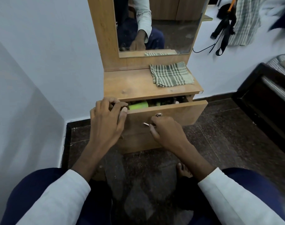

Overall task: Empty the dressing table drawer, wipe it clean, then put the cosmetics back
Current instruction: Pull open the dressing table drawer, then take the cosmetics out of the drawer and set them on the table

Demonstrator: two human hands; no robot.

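The wooden dressing table drawer (179,112) stands a little way out. Inside it I see a bright green container (138,105) and several dark cosmetics, mostly hidden under the tabletop. My left hand (107,120) grips the drawer front's top left edge, fingers curled over it and thumb on the front. My right hand (164,130) holds the metal drawer handle (146,124) just below the keyhole lock (158,114). A folded green checked cloth (171,74) lies on the tabletop (130,85) at the right.
A mirror (156,25) rises behind the tabletop. A white wall stands close on the left. A dark bed frame (265,101) is at the right, and clothes and black straps (224,28) hang on the wall. My knees and a bare foot (184,171) are on the dark floor below.
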